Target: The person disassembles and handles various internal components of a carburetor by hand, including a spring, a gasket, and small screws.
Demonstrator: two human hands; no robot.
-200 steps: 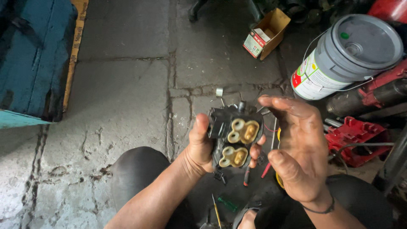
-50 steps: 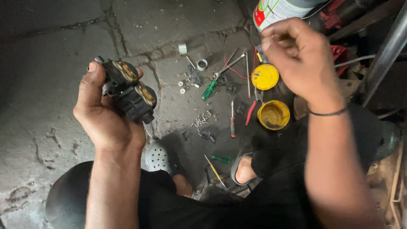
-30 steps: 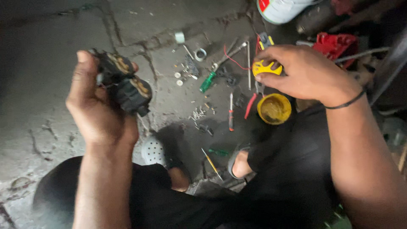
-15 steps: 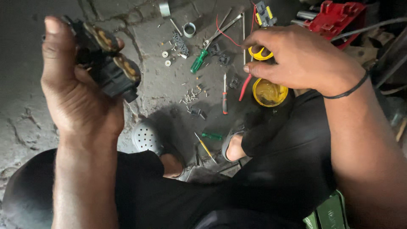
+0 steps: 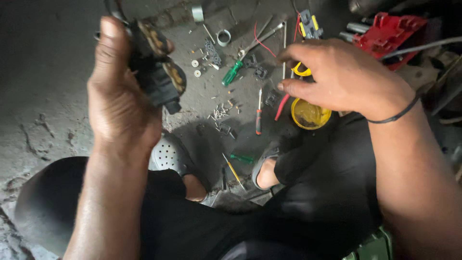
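Two hands, left hand [image 5: 120, 101] gripping black part [image 5: 156, 65]

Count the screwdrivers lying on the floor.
4, maybe more under the right hand: green-handled screwdriver up top, red-and-black one mid-floor, red-handled one beside the yellow tub, and a small green one between the feet.

A repair workshop floor.
Screws [image 5: 219, 113], screwdrivers and a red tool case [image 5: 390, 31] lay scattered around a yellow tub [image 5: 310, 114] on cracked concrete [image 5: 43, 106].
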